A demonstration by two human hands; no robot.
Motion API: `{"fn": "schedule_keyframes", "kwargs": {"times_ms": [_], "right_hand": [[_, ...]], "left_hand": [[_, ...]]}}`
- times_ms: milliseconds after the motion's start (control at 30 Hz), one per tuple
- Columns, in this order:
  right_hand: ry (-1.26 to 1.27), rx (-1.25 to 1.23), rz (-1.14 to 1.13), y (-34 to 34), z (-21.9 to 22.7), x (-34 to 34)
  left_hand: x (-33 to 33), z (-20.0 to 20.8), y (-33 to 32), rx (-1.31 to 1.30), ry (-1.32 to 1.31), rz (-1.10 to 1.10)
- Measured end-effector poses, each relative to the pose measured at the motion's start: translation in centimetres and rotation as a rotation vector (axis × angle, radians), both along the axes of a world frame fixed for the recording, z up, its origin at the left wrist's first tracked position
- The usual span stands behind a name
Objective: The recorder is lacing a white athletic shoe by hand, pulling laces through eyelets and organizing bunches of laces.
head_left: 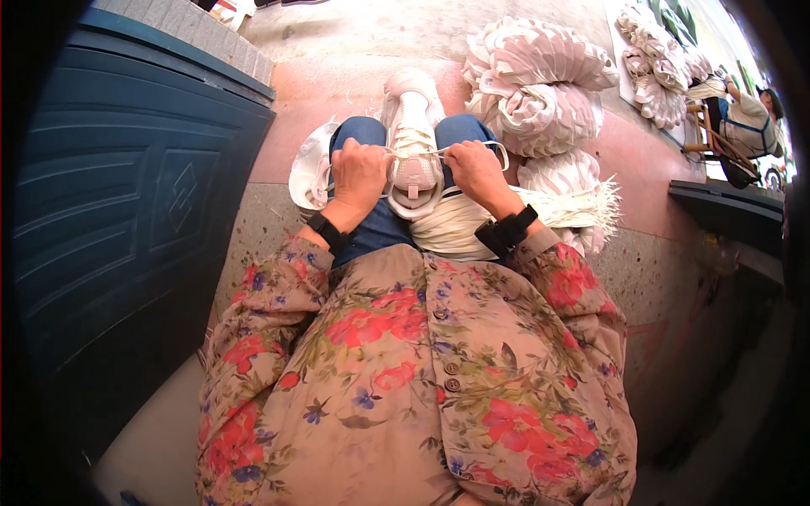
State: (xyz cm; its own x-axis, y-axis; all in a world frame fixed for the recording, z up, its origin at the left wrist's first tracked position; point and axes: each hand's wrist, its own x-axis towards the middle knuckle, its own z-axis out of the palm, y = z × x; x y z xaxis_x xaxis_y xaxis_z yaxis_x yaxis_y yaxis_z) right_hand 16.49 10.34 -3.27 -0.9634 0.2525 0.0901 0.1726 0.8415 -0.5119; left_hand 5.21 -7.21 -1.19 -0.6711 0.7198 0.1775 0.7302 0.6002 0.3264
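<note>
At the far edge of the seated person's lap, between two denim knees (360, 129): one white shoe (414, 173), pale pink at the tongue, toe pointing away and heel toward the body. Left hand (360, 173), just beside the shoe's left flank, and right hand (477, 171), just beside its right: each with fingers closed on the shoe's white lace (426, 153), a stretch of which runs straight across the tongue between them.

Obscured: the fingertips, curled from sight; the shoe's sole, underneath. One white curved piece (308, 173), off the lap's left edge, is partly covered by knee and arm; its kind cannot be told. One bundle of cream laces (456, 226), from the lap's right side, passes under the right forearm, its frayed end beyond; its strands are too many to count.

Counted: two black wristbands (506, 230), one per wrist; one floral jacket (380, 363); one blue panelled door-like piece (135, 185), left. On the floor (363, 59), right: three heaps of white shoe parts (540, 63), touching; more white bundles (658, 72) farther off, number unclear; one other person (751, 122), small and bent by the lens.
</note>
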Motion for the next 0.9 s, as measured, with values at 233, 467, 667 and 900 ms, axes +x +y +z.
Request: {"fn": "schedule_keyframes", "kwargs": {"times_ms": [233,467,667,900], "right_hand": [[-0.016,0.299,0.130,-0.8,0.9,-1.8],[-0.030,0.577,0.303,-1.8,1.0,-1.9],[0.057,0.322,0.004,-2.2,1.4,-0.2],[-0.002,0.273,-0.070,-2.4,0.5,0.2]], "left_hand": [[1.9,0.0,-0.5,-0.057,-0.024,-0.009],[1.2,0.9,0.1,0.083,-0.039,-0.055],[-0.5,0.8,4.0,0.102,-0.030,-0.294],[-1.5,0.1,5.8,-0.074,-0.008,-0.455]]}}
